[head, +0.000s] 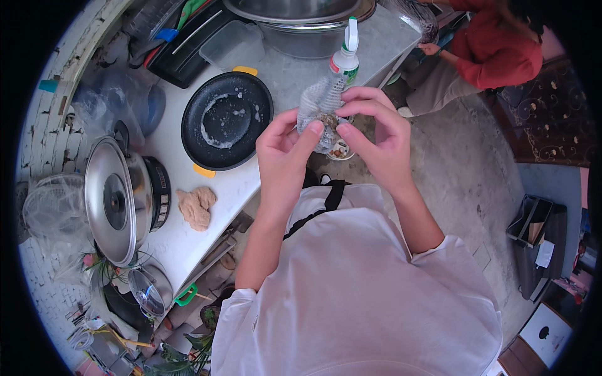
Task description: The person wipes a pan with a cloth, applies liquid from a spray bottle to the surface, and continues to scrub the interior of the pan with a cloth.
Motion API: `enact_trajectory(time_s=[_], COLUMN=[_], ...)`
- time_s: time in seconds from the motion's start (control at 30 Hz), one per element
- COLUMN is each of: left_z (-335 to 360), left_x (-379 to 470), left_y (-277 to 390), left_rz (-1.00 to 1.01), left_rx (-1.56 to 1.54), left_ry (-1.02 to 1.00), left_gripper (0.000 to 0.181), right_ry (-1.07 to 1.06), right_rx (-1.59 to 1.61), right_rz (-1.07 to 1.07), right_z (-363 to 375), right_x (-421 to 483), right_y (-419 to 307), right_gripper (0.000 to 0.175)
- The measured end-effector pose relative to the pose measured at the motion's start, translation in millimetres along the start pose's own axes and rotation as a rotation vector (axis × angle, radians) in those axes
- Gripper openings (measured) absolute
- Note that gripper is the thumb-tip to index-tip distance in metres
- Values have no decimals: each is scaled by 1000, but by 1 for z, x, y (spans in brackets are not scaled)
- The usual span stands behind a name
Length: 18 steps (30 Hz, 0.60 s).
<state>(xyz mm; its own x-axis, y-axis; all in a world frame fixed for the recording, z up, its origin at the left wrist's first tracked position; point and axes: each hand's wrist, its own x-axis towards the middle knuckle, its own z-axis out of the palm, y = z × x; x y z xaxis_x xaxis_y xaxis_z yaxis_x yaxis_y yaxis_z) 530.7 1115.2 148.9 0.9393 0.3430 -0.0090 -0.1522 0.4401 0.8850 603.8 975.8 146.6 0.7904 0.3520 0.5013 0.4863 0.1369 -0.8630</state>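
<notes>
Between my two hands is a grey knitted cloth (pixel 312 97) with a brownish, soiled patch facing up. My left hand (pixel 286 148) pinches its left edge with thumb and fingers. On the other side, my right hand (pixel 376 136) is curled, its thumb and fingertips at the cloth's right edge; how firmly they hold it is unclear. A white spray bottle (pixel 345 61) stands just beyond the cloth. To the left, a black pan (pixel 227 121) with yellow handle grips lies on the white table (pixel 183 254), with whitish foam inside. A crumpled tan cloth (pixel 196 208) rests nearer on the table.
A lidded steel pot (pixel 113 202) sits on a black electric cooker at the left. Beyond the pan are a clear plastic container (pixel 233 47), a black tray (pixel 193 47) and a large metal basin (pixel 296 9). A person in red (pixel 498 47) is at the upper right.
</notes>
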Motion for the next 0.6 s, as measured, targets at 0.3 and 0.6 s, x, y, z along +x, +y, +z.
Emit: enact_trajectory(time_s=[0.3, 0.6], left_z=[4, 5], left_x=[-6, -8], left_y=[2, 1], left_rz=[104, 83], left_rx=[84, 73], left_ry=[13, -15], left_gripper=[25, 25], right_ry=[32, 20], right_rx=[-99, -81], right_rz=[9, 69], right_z=[-1, -4], right_x=[-1, 0], right_y=[-12, -12], right_gripper=[17, 15])
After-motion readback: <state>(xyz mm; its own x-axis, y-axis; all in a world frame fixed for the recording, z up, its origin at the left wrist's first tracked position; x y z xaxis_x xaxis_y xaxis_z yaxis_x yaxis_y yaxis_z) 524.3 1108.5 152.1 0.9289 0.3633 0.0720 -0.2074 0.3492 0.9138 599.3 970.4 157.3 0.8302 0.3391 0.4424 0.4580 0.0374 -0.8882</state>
